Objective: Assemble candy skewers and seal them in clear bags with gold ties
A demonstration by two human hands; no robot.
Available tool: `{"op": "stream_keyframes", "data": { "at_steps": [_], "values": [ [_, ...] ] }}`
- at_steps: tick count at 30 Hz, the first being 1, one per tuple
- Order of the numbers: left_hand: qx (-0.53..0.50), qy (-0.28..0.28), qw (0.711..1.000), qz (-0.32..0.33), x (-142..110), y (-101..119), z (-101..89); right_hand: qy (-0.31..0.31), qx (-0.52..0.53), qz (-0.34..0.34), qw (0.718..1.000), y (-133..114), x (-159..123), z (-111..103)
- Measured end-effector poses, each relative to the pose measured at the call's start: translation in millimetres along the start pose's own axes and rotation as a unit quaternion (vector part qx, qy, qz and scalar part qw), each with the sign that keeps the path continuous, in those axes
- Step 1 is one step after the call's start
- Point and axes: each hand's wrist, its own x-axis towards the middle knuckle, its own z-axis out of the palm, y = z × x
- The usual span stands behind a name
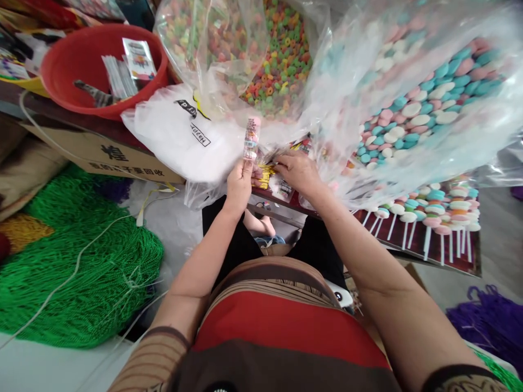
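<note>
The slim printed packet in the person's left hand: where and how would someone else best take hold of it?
Probably by its free end, pinched lightly across the narrow width, coming from the far side. The slim printed packet points forward, leaving that end exposed, while the left hand holds the near end.

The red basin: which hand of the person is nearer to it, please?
Left. The left hand holds a printed packet, below and right of the red basin in the picture. The right hand is farther right, beside yellow packets.
</note>
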Motion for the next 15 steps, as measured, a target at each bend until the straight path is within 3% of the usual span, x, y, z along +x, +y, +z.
{"op": "stream_keyframes", "data": {
  "at_steps": [7,15],
  "values": [
    [0.061,-0.006,0.998,0.012,-4.6,-2.4,-0.4,-0.034,-0.074,0.009,0.997,3.6,3.5,-2.3],
    [0.067,-0.004,0.998,0.0,-4.9,3.8,1.0,-0.036,-0.022,-0.056,0.998,9.4,1.4,-1.8]
  ]
}}
